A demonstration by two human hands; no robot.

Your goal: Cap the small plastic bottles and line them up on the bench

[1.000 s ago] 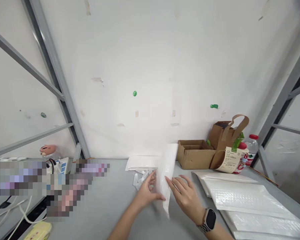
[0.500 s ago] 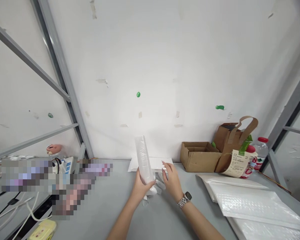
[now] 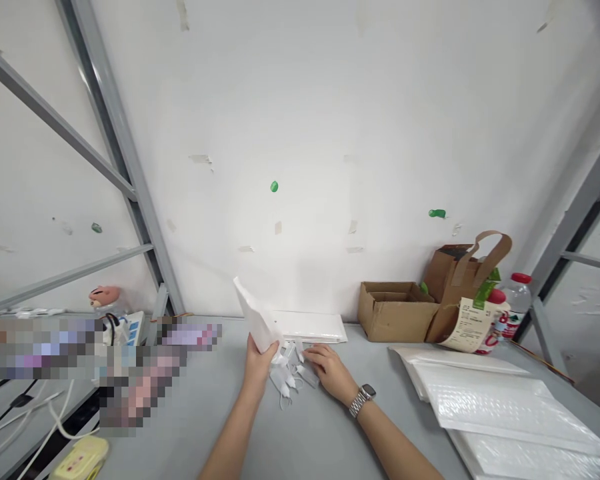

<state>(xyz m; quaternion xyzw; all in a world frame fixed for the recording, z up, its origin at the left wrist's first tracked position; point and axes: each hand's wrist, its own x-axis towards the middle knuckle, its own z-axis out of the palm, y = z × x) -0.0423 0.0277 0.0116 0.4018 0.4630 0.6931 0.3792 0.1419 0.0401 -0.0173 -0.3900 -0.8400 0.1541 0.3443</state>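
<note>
White corded pieces [image 3: 283, 381] lie loose mid-surface [image 3: 190, 413], better exposed now that the tilted mailer [image 3: 257, 319] has swung leftward; the right hand [image 3: 333, 373] has lowered, bringing them within reach. It is half curled, fingertips at the pile; whether it pinches one I cannot tell. The left hand [image 3: 260, 363] grips the mailer's lower end. Beyond, a flat mailer [image 3: 315, 325] lies by the far edge.

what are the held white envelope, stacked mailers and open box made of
Envelope: paper or plastic film, unclear which; white and smooth-looking. Mailers: probably plastic bubble film, glossy and dimpled. Box: likely cardboard, matte, from its plain brown walls.
</note>
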